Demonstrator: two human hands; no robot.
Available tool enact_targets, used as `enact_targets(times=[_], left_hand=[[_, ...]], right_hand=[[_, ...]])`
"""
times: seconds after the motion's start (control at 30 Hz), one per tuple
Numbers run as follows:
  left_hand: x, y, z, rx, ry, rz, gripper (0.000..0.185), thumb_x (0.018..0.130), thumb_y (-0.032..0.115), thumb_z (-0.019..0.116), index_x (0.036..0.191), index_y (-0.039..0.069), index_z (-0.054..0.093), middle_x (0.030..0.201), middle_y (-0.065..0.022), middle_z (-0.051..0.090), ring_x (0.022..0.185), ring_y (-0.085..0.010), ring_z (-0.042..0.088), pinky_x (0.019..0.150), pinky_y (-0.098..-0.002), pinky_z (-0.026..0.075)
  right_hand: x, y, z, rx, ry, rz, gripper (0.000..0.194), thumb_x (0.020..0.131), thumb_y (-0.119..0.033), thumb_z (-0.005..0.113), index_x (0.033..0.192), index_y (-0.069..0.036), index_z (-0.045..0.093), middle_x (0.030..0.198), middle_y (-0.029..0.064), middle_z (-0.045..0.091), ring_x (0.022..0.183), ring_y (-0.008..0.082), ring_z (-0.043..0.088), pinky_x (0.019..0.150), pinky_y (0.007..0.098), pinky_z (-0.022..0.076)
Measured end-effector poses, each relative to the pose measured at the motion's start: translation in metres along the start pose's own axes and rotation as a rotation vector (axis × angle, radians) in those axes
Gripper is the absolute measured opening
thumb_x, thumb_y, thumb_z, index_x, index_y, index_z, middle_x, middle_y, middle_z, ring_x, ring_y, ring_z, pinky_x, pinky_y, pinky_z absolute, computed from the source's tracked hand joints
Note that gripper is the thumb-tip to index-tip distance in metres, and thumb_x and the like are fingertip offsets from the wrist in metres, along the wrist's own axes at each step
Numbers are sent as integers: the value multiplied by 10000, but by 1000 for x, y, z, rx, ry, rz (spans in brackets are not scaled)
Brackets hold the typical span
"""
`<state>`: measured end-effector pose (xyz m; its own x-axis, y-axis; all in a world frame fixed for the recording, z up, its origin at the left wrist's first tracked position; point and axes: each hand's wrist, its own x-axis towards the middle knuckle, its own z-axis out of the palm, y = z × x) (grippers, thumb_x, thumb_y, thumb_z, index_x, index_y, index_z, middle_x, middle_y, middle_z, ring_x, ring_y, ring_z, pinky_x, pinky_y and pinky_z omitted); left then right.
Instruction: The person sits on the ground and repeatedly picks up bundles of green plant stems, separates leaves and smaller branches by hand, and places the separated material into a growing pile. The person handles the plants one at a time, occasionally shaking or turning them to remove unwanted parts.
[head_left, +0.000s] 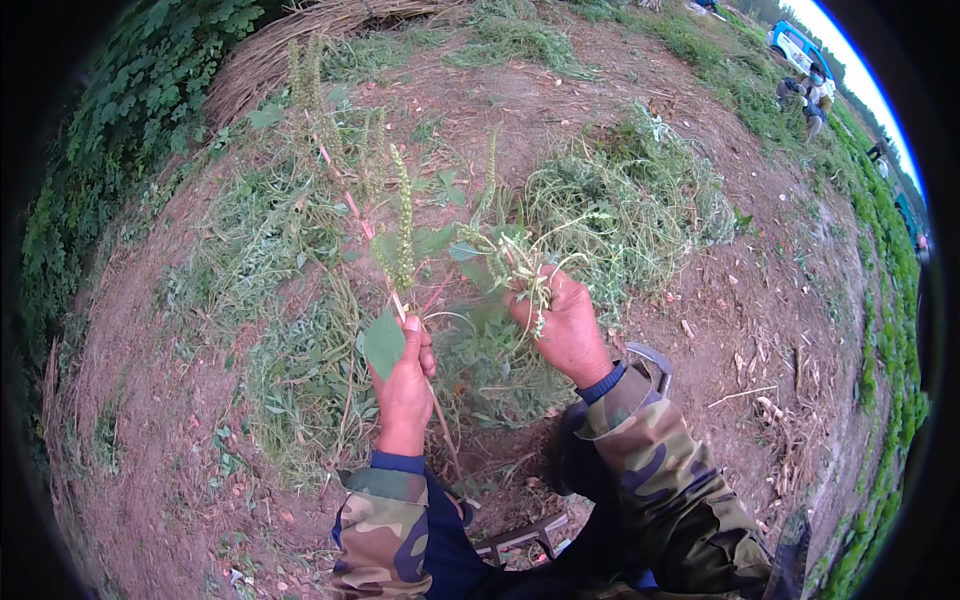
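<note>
My left hand (403, 379) is closed on the pinkish stem of a tall leafy plant (359, 214) with green seed spikes; its top leans up and left, and its bare lower stem reaches down below the hand. A broad leaf covers part of my left fingers. To the right, my right hand (561, 322) is closed on a bunch of plant sprigs (525, 274), with small pale flower or seed heads and thin stems poking out above the fist. Both hands are bare, in camouflage sleeves, above the ground.
Heaps of cut greens lie beyond on the right (630, 202) and on the left (255, 217). Dry stalks (292, 37) are stacked at the top left beside leafy bushes (112, 127). A curved metal piece (656, 364) is by my right wrist. Another person (814, 97) is near a vehicle (799, 45).
</note>
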<state>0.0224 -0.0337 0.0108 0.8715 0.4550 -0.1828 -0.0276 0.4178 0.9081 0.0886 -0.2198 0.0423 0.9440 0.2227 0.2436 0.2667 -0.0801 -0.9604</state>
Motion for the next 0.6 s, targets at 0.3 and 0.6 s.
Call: enact_targets(times=[0.3, 0.6], left_hand=[[1, -11, -1, 39, 11, -1, 56, 947, 144, 574, 989, 110, 588, 738, 36, 563, 531, -48, 436, 471, -200, 329], [-15, -12, 6, 68, -135, -11, 218, 924, 23, 488, 1114, 61, 586, 859, 3, 619, 651, -58, 478, 572, -212, 358]], right_hand=[[-18, -3, 34, -412, -117, -269, 349, 663, -96, 779, 960, -17, 614, 908, 155, 611, 876, 368, 608, 736, 427, 498], [-21, -4, 41, -472, -69, -256, 311, 700, -126, 755, 952, -39, 596, 896, 140, 597, 842, 362, 616, 705, 441, 500]])
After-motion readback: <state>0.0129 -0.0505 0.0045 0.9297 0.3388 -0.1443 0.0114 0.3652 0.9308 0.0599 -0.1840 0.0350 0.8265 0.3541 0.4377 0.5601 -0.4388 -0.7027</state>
